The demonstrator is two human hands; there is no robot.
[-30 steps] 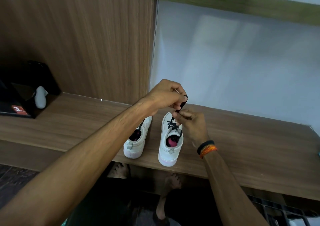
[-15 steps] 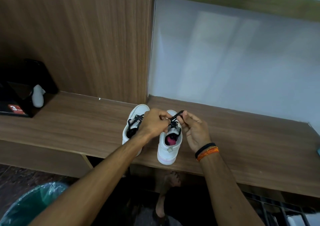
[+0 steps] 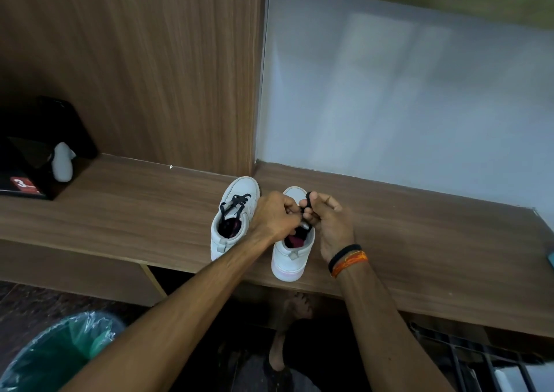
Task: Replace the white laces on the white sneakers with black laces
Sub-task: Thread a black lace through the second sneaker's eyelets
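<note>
Two white sneakers stand side by side on the wooden shelf [image 3: 120,211], toes toward the wall. The left sneaker [image 3: 230,217] has a black lace through its eyelets. Over the right sneaker [image 3: 292,256] both hands work close together. My left hand [image 3: 275,214] has curled fingers pinching the black lace [image 3: 307,201] above the tongue. My right hand [image 3: 329,223] holds a loop of the same lace between thumb and fingers. The hands hide most of that shoe's lacing.
A black box [image 3: 27,178] with a red label sits at the shelf's far left, a white object [image 3: 63,162] leaning in it. A bin with a green liner [image 3: 57,355] stands on the floor at lower left. Bare feet [image 3: 295,307] show under the shelf.
Both hands have come down from above the right sneaker to just over its tongue, still holding the black lace. The view has tilted lower, bringing the bin into sight.
</note>
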